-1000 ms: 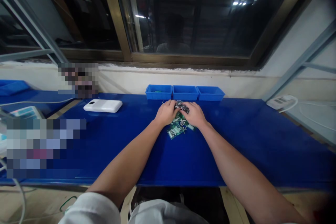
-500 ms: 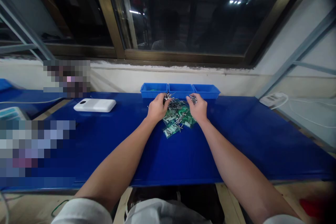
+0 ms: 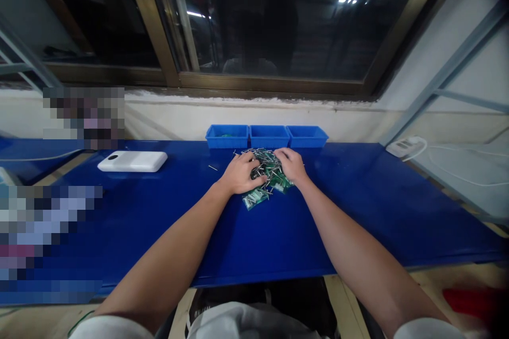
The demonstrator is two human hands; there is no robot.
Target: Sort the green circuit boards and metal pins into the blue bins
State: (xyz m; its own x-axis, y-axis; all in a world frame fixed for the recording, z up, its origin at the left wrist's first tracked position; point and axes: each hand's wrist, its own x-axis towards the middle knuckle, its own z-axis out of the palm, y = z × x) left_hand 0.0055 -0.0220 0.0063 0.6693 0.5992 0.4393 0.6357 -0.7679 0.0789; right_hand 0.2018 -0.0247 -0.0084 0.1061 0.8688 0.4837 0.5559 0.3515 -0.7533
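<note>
A heap of loose metal screws or nails [image 3: 263, 158] lies on the blue table, mixed with small green-and-clear packets [image 3: 254, 198] that hold similar pieces. My left hand [image 3: 240, 174] rests on the left side of the heap, fingers spread and thumb stretched out over the metal pieces. At the heap's right edge is my right hand [image 3: 292, 165], its fingers curled in and close together; whatever lies under them is hidden. One single screw or nail [image 3: 213, 168] lies apart, left of my left hand.
Behind the heap, three joined blue bins [image 3: 268, 136] stand against the wall; the left one holds something green. A white power bank-like device [image 3: 133, 161] lies to the left. A white power strip [image 3: 406, 145] with a cable sits at the right back. The left side is pixelated.
My hands first came together over the metal pieces, then parted with some in each. Now both are lower on the heap, the left one spread. The view has shifted slightly right.
</note>
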